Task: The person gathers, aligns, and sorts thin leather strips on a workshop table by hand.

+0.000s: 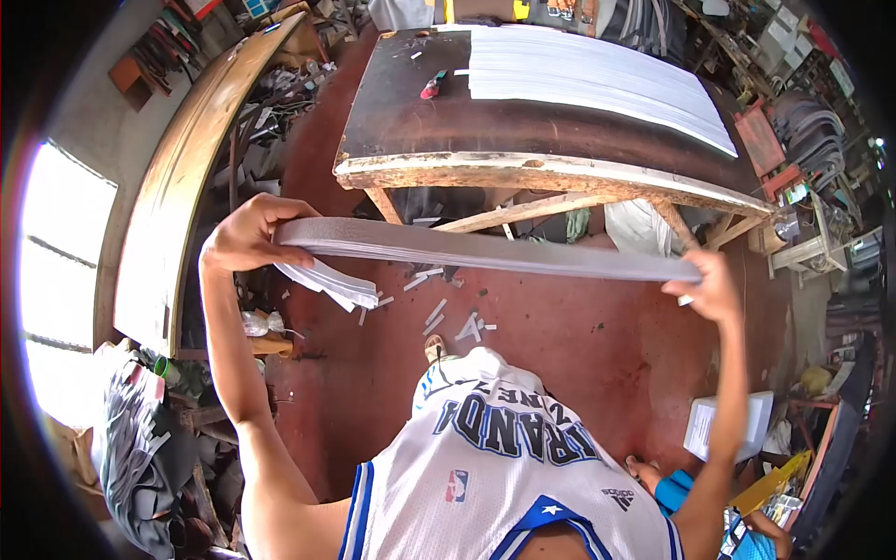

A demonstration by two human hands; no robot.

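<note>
A bundle of long, thin grey-white strips (485, 251) stretches between my two hands above the red floor. My left hand (257, 235) is closed round one end, where the strips fold over and their loose ends (336, 286) hang down to the right. At the other end my right hand (709, 287) grips the bundle, slightly blurred. Beyond the bundle, a stack of long white strips (597, 84) lies on the dark worktable (401, 126). A small red and dark tool (433, 86), perhaps a cutter, rests to the left of that stack.
White offcuts (436, 315) are scattered over the red floor (560, 327). A long wooden bench (187, 177) runs along the left, near dark piled material (140, 457). Another person in blue (674, 490) is low at the right, near a white box (733, 425).
</note>
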